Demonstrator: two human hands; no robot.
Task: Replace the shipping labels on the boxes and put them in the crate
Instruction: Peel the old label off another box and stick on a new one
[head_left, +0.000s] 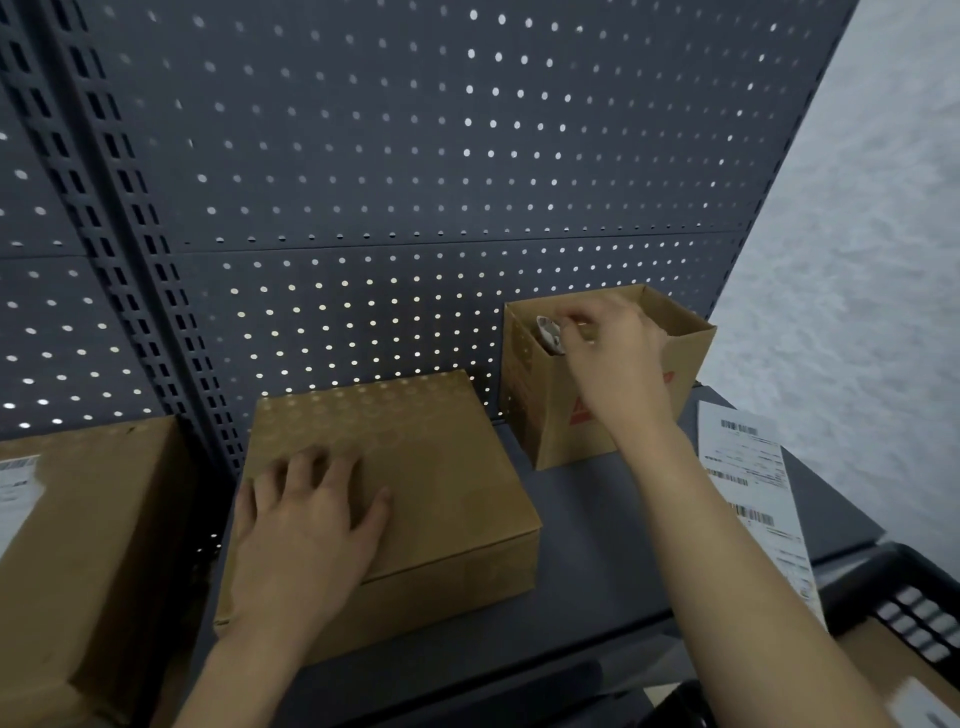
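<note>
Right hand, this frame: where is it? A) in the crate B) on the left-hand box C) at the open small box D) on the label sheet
C: the right hand is at the open top of the small box at the back of the shelf, while the left hand lies flat on the closed middle box.

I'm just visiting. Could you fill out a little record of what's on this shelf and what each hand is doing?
left hand: rests flat on the closed middle box, whose top shows no label
right hand: fingers bunched at the mouth of the open small box, beside crumpled paper; grip unclear
left box: label on top
label sheet: lies at the shelf's right end
crate: black, lower right
</note>
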